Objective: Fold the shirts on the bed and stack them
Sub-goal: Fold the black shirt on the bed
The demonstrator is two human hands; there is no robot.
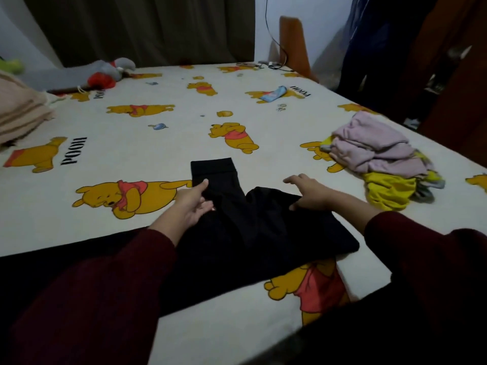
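Observation:
A black shirt (pixel 253 227) lies on the bed (pixel 158 133) near its front edge, partly folded, with one sleeve (pixel 213 171) stretched away from me. My left hand (pixel 191 204) rests at the sleeve's left edge, thumb on the cloth and fingers apart. On the shirt's upper right edge my right hand (pixel 308 192) lies flat, its thumb tucked against the fabric. A loose pile of shirts (pixel 379 156), pale pink on top of yellow, sits at the bed's right side.
The sheet is cream with yellow bear prints. A grey and red soft toy (pixel 110 72) lies at the far left, folded beige blankets (pixel 21 111) at the left edge, and a small blue packet (pixel 272 93) further back. A wooden chair (pixel 295 46) stands behind the bed.

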